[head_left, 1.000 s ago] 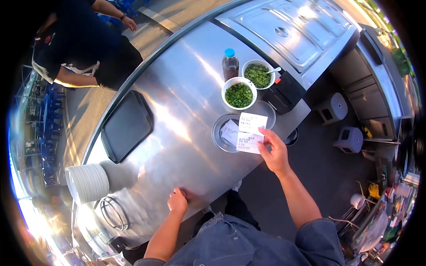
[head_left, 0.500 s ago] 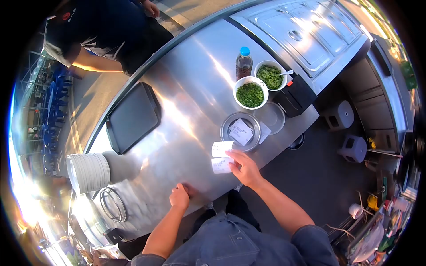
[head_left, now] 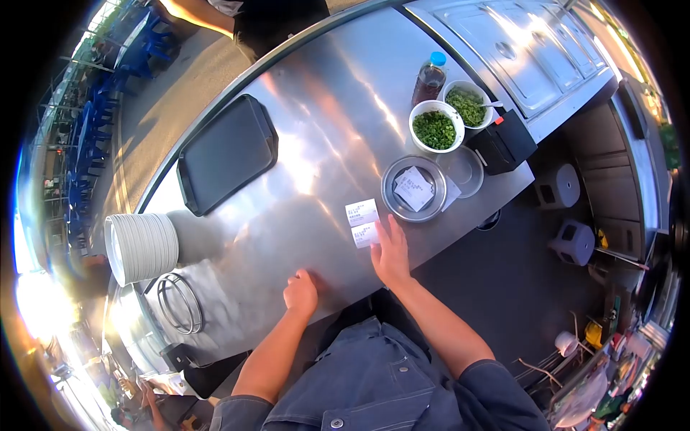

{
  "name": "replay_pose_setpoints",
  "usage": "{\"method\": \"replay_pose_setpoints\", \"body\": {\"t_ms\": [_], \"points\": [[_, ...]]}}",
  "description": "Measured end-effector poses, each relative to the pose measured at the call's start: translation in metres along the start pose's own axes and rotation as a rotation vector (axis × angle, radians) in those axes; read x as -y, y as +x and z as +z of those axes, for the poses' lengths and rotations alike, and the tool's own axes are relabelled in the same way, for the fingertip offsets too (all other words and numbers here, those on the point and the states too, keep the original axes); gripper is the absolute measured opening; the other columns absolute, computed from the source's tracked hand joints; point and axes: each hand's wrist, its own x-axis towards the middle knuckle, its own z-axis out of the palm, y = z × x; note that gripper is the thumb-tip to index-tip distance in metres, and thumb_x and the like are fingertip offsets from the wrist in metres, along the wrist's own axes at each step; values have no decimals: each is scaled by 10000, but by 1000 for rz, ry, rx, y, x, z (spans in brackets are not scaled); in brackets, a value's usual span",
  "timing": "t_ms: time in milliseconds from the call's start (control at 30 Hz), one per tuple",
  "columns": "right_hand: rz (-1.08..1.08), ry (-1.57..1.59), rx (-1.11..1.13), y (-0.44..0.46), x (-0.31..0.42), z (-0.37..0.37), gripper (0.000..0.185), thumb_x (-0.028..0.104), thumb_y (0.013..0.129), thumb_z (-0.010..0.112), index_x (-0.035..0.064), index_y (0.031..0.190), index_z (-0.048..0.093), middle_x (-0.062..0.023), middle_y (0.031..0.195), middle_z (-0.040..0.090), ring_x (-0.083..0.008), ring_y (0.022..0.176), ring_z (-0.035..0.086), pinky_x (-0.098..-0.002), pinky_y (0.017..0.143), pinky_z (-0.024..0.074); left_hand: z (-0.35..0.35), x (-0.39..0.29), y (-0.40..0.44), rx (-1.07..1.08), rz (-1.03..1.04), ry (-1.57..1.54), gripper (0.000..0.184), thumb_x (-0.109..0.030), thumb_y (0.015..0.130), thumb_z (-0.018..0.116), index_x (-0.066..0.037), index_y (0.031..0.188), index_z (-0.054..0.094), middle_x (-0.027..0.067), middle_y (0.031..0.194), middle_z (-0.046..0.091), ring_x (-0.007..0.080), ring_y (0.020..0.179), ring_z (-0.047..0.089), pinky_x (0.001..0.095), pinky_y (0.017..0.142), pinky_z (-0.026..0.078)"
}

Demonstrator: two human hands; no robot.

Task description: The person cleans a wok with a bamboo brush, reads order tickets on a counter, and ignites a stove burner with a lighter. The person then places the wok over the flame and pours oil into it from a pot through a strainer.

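Handling the paper slips (head_left: 361,212): hardly any weight is to be expected; the paper is judged thin, limp, easily creased and easily caught by a breeze.
Place of the slips: two printed pieces are seen on or just above the counter (head_left: 244,248), near the steel bowl (head_left: 384,188); whether they are joined cannot be told.
Right hand (head_left: 390,251): its fingers are spread, with the tips at the lower piece's edge; no firm pinch is shown.
Left hand (head_left: 302,292): its fingers are curled in loosely near the counter's edge, and nothing is seen held.
Hold: a blank margin or corner is best pinched lightly between thumb and fingertip, so that the print is left uncovered.
Smooth metal: if laid flat, paper may be slid more easily than lifted.
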Motion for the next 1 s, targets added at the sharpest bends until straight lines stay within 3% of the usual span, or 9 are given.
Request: {"method": "replay_pose_setpoints", "body": {"t_ms": [67,167,600,667,700,767,800,867,1000], "points": [[-194,-40,141,-13,1,-4,391,61,820,635,0,1205,602,-169,1290,540,-373,1209,497,-471,1018,403,2,2,1,6,5,-17,337,-231,965,475,10,1192,411,294,1041,592,418,875,667,469,761,546],[-271,-58,257,-24,8,11,343,86,814,638,18,1150,623,-131,1264,559,-341,1224,498,-467,1022,401,2,3,1,10,21,-31,335,-224,961,480,11,1189,411,294,1048,589,422,876,666,470,763,546],[-255,-180,214,-6,14,8,315,64,832,635,5,1142,630,-148,1241,588,-347,1226,510,-449,1035,407,-43,24,0,143,199,-324,441,-215,856,603,-6,1210,445,276,1064,633,428,957,648,500,835,527],[-9,-43,23,-18,16,1,300,101,900,615,7,1185,597,-147,1167,618,-305,1092,605,-391,927,482,-63,15,-5,121,276,-448,452,-224,851,608,-25,1227,453,252,1087,644,415,970,649,495,845,522],[-14,-53,11,-16,13,-1,300,101,900,615,7,1185,597,-147,1167,618,-305,1092,605,-391,927,482,-71,8,-5,101,335,-571,464,-232,846,613,-44,1243,460,228,1110,655,401,983,650,489,854,517],[760,598,-161,-14,5,-7,310,171,967,581,19,1233,538,-122,1104,627,-229,928,658,-320,776,515,-73,-7,-3,62,387,-614,521,-220,842,617,-67,1305,437,216,1076,663,399,974,646,477,843,511],[754,598,-163,-8,-2,-12,310,171,967,581,19,1233,538,-122,1104,627,-229,928,658,-320,776,515,-75,-15,0,22,426,-652,582,-209,837,621,-89,1368,414,204,1042,671,397,966,642,465,833,505],[992,873,-310,8,-17,-22,286,208,1007,534,20,1222,516,-89,1056,620,-146,827,660,-262,659,501,-73,-33,7,10,490,-687,640,-208,837,620,-102,1417,372,196,1061,671,395,973,642,461,840,504],[1030,1019,-287,38,-42,-30,220,184,1003,541,16,1145,538,-92,974,636,-183,795,666,-258,664,510,-84,-74,14,109,516,-670,764,-197,834,616,-120,1508,267,172,1120,665,384,1002,639,456,854,506]]}}
